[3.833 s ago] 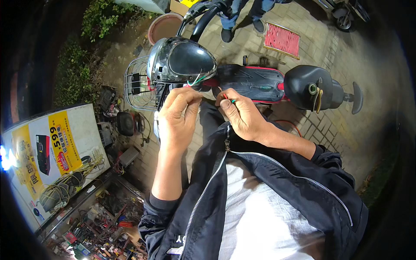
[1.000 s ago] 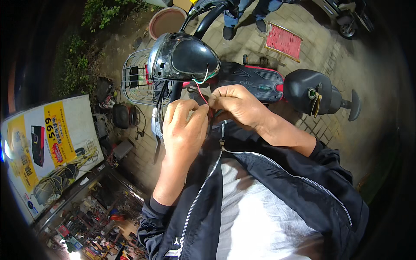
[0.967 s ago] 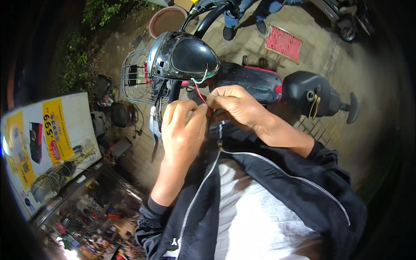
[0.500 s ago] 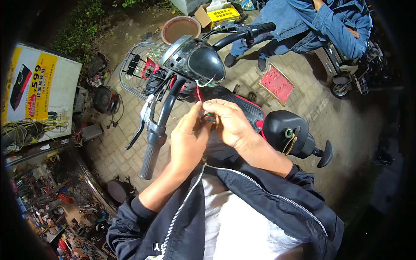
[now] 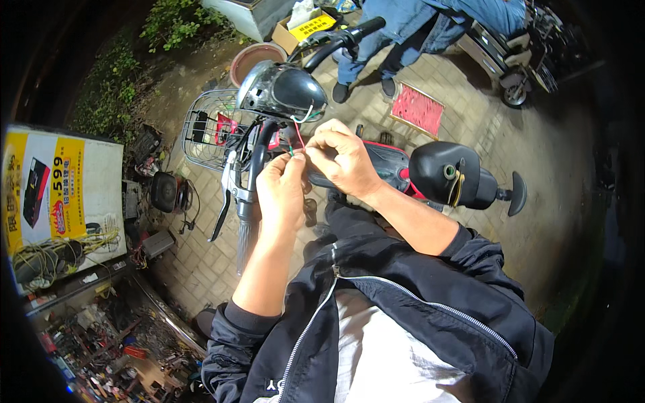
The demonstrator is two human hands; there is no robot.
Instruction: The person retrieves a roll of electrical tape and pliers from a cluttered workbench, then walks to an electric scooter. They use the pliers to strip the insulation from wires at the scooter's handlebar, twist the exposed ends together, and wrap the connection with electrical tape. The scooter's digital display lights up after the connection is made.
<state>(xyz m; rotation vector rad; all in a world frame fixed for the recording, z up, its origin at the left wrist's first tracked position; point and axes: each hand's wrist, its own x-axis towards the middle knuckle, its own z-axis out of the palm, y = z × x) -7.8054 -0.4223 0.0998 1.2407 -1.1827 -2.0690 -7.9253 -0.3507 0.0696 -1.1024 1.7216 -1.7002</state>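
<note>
Thin wires hang from the dark headlight housing (image 5: 290, 91) of an electric scooter. A red wire (image 5: 299, 133) runs down to the fingertips of my left hand (image 5: 282, 191), which pinches a short green wire (image 5: 291, 149) pointing upward. Just to its right, my right hand (image 5: 344, 160) is closed, thumb against curled fingers, close to the red wire's lower end. Whatever lies between those right fingertips is too small to make out. A white wire end (image 5: 310, 113) stays by the housing, apart from both hands.
Around my hands are the handlebar grip (image 5: 247, 235), brake lever (image 5: 220, 218), wire basket (image 5: 201, 127) and black seat (image 5: 443, 174). A person in blue denim (image 5: 410, 27) sits beyond, near a red mat (image 5: 418, 109). Cluttered tools (image 5: 127, 363) fill the lower left.
My hands, pressed together before, have come slightly apart. The green wire now stands up from my left fingertips. The whole view has shifted, with the scooter a little farther left.
</note>
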